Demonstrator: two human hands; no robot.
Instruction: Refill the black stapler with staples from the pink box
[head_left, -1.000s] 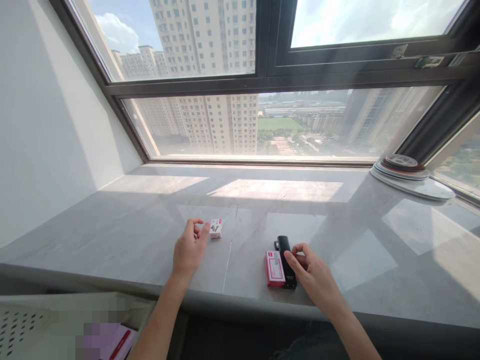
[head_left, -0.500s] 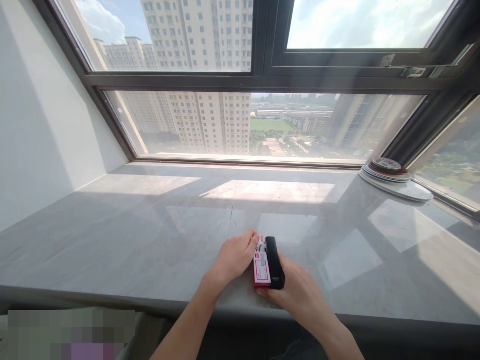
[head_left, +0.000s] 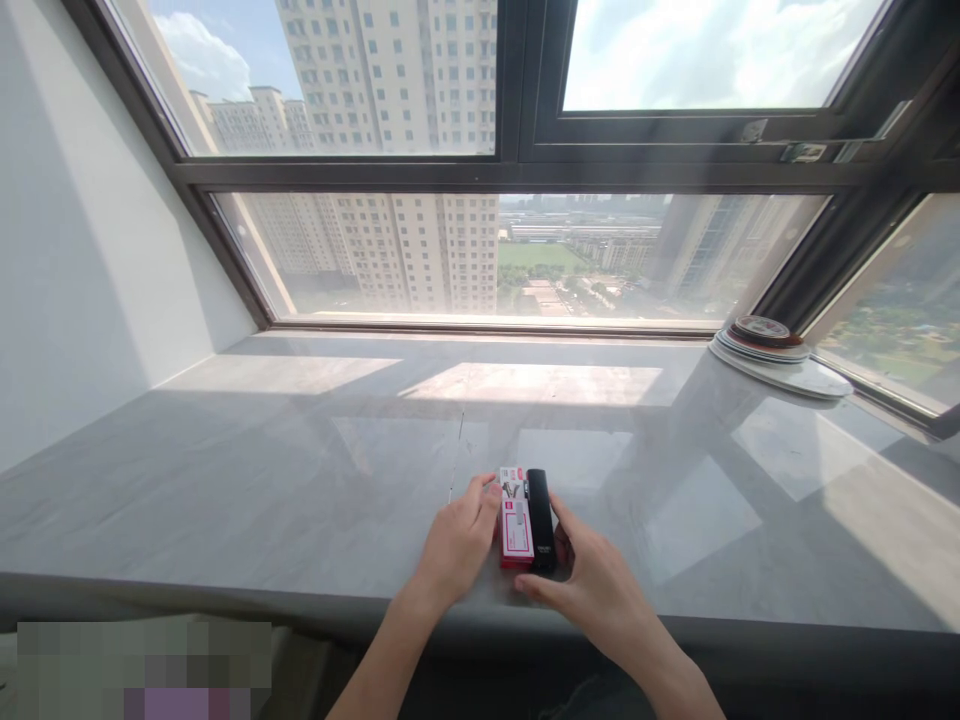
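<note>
A small red-and-white box (head_left: 517, 530) with a printed picture at its far end lies lengthwise on the grey stone sill. Directly along its right side is a black stapler (head_left: 540, 515), parallel to it. My left hand (head_left: 459, 540) has its fingers curled against the box's left edge, thumb and forefinger near the far corner; the lower fingers are hidden. My right hand (head_left: 592, 570) is half spread around the stapler's right side. Its fingertips are near the stapler, and its thumb reaches left just below the near ends of both things.
A stack of round plates or lids (head_left: 776, 355) sits in the far right corner by the window frame (head_left: 510, 175). A white wall (head_left: 112, 230) borders the sill (head_left: 262, 490) on the left. The sill's front edge runs just below my hands.
The box and stapler appear slightly further left as the view shifts. My left fingers have slid off the box's far corner to its side, and my right hand has loosened from the stapler.
</note>
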